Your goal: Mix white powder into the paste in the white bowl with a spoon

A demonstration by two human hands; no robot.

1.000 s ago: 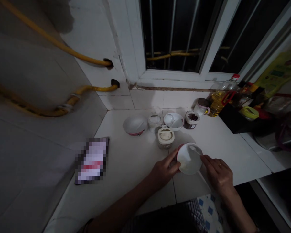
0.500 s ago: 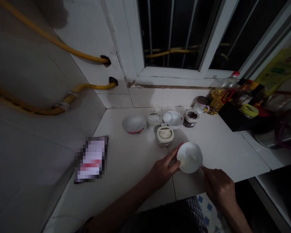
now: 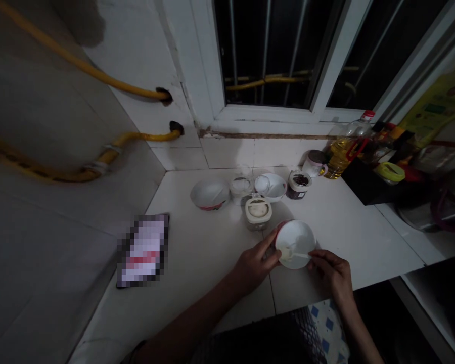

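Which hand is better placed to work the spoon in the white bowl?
Right, probably: the right hand pinches the spoon's handle over the bowl, while the left hand grips the bowl's side, steadying it.

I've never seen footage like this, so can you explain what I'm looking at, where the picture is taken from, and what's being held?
There's no machine here. These are a person's bare hands, filmed by one camera worn on their head, looking forward and down. The left hand grips a white bowl, and the right hand holds a thin white spoon inside it. On the white tiled counter stand a lidded jar, another bowl and, further back, a plastic bottle of yellow oil.
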